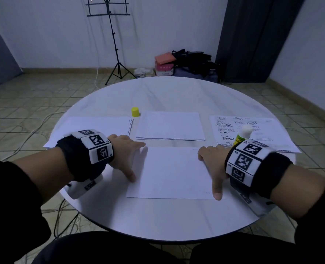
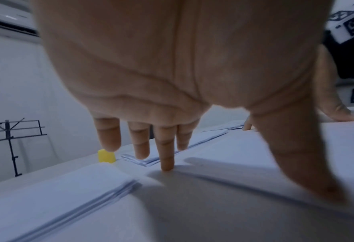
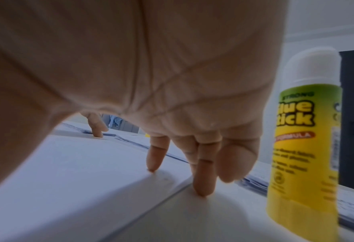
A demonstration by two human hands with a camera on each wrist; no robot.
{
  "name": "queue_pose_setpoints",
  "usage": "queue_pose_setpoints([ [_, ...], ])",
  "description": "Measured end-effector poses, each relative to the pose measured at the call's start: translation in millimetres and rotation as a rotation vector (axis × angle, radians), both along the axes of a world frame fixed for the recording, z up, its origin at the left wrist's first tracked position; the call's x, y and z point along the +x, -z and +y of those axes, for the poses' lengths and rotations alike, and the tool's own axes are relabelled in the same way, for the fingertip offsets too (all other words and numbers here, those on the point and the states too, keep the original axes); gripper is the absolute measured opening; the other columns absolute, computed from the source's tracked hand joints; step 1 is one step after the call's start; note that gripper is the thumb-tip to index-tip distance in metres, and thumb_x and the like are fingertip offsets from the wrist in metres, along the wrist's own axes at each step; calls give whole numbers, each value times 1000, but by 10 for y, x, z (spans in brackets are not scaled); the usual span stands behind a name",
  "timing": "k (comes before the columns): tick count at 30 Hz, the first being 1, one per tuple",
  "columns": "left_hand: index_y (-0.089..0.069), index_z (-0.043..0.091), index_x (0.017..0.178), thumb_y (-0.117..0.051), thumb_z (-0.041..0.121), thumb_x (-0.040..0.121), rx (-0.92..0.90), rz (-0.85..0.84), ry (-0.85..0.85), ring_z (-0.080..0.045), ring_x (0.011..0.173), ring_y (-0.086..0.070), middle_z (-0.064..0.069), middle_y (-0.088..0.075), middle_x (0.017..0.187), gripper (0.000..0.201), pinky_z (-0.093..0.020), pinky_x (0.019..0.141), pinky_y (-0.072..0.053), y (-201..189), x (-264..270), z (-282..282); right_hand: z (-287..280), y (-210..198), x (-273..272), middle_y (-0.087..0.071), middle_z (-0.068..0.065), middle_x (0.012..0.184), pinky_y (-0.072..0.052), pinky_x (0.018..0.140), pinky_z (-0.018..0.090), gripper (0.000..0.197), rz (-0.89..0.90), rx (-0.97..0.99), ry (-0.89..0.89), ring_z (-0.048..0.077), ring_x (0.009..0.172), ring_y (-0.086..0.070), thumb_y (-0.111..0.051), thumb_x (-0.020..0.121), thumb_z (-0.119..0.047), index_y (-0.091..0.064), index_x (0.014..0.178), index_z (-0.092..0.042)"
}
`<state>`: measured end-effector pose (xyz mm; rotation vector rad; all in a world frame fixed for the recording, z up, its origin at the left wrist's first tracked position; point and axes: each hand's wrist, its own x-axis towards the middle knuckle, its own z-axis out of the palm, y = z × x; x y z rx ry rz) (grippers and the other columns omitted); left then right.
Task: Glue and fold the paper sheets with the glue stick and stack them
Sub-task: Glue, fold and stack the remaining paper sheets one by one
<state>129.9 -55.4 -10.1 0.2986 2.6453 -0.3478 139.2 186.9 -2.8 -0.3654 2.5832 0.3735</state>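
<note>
A blank white sheet (image 1: 172, 172) lies flat on the round white table (image 1: 157, 221) in front of me. My left hand (image 1: 128, 155) spreads its straight fingers on the sheet's left edge; one fingertip (image 2: 167, 167) touches the far left corner. On the right edge rests my right hand (image 1: 213, 164), fingers (image 3: 200, 188) straight, thumb at the near right corner. The yellow glue stick (image 1: 242, 137) (image 3: 302, 147) stands uncapped just right of that hand, untouched. Its yellow cap (image 1: 135, 112) (image 2: 106, 156) sits farther back.
A pile of blank sheets (image 1: 93, 126) lies at the left, a folded stack (image 1: 170, 125) at the middle back, and printed sheets (image 1: 253, 130) at the right. A music stand (image 1: 112, 35) and bags (image 1: 192, 63) stand on the floor beyond the table.
</note>
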Motion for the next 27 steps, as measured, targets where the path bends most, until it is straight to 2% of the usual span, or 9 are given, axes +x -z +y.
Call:
queue_pose_setpoints([
  [4,2,34,151,-79,63,58,46,-17,-23,-19,143,-17,6,-25,154,127,-39,116,-16,35,40,18,33,-29,83,-46,3,124,-36,81,32,99,-3,-28,52,23,113,-46,-89,52,-36,-30,130,-22],
  [9,1,34,151,-85,47,63,240,-33,-125,-20,140,-26,6,-29,152,124,-34,112,-25,29,62,18,70,-71,216,-39,4,134,-31,79,27,96,-32,-76,109,23,120,-42,-83,68,-28,-22,142,-24],
  [12,-2,33,151,-85,32,68,443,-77,-232,-19,134,-37,1,-28,152,118,-27,107,-31,13,110,-3,76,-107,302,-41,3,123,-32,60,21,90,-53,-130,130,16,85,-47,-79,74,-23,-22,143,-24],
  [14,-6,35,151,-84,26,71,533,-15,-292,-22,127,-45,-5,-29,149,112,-30,105,-37,10,145,-23,94,-111,328,-35,-1,107,-29,51,18,88,-63,-166,146,9,61,-35,-78,75,-22,-22,143,-24],
  [17,-35,30,142,-76,5,76,757,41,-463,-26,109,-56,-10,-45,124,82,-31,85,-53,57,206,-60,123,-85,331,-35,-7,87,-34,49,17,85,-91,-223,198,6,57,-35,-78,74,-20,-26,141,-25],
  [19,-59,15,118,-66,-14,78,1010,-27,-589,-25,94,-59,-11,-49,119,51,-23,64,-57,93,276,-92,141,-56,335,-33,-11,80,-36,49,17,80,-98,-271,231,6,58,-39,-77,73,-18,-30,139,-25],
  [22,-71,14,89,-61,-20,77,1160,-49,-578,-21,80,-62,-15,-64,104,37,-19,62,-58,117,333,-158,185,-5,290,-41,-15,86,-35,53,17,66,-82,-435,308,7,71,-46,-75,75,-20,-42,131,-24],
  [24,-72,18,89,-63,-17,77,1213,13,-559,-21,81,-61,-16,-65,97,38,-18,66,-57,81,332,-201,167,-17,269,-48,-13,94,-35,57,16,50,-82,-593,434,11,83,-48,-75,77,-27,-50,121,-24],
  [27,-72,20,90,-65,-16,77,1297,98,-559,-23,87,-62,-17,-68,100,39,-20,74,-57,9,283,-257,118,-44,178,-51,0,82,-38,59,24,23,-49,-669,544,19,67,-48,-67,84,-37,-57,92,-18],
])
